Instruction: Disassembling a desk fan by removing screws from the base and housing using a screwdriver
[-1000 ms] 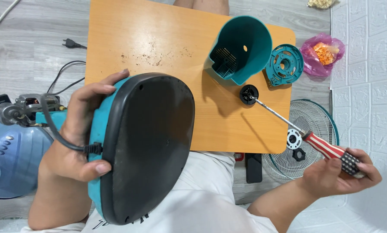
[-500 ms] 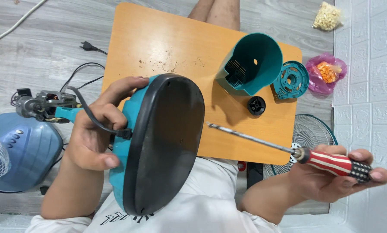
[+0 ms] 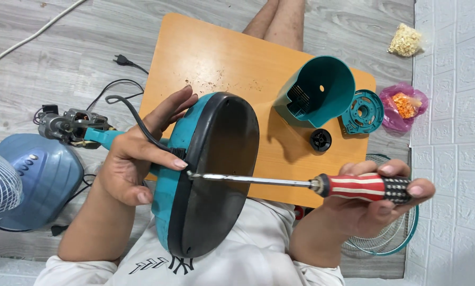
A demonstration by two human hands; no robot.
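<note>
1. Head view, hands: left hand point(image 3: 137, 159) wraps the near-left edge of a teal fan base point(image 3: 208, 175) with a black underside, fingers closed on it, thumb and forefinger by the black power cord point(image 3: 137, 124) where it enters the base. The base is held tilted up on edge above the person's lap, overlapping the near edge of the orange counter point(image 3: 216, 58).
2. Head view, tool: right hand point(image 3: 375, 204) is closed around the red, white and black handle of a screwdriver point(image 3: 301, 184). Its shaft runs level to the left and the tip touches the left rim of the black underside, just beside the left fingertips.
3. Head view, counter: a teal motor housing point(image 3: 317, 90) lies on its side at the far right, a teal round cap point(image 3: 363, 111) just beside it, a small black knob point(image 3: 320, 140) near both.
4. Head view, floor: a blue fan point(image 3: 31, 180) and a bare motor point(image 3: 68, 124) sit left, a wire fan guard point(image 3: 385, 243) right, and a pink bag point(image 3: 401, 106) by the white wall.
</note>
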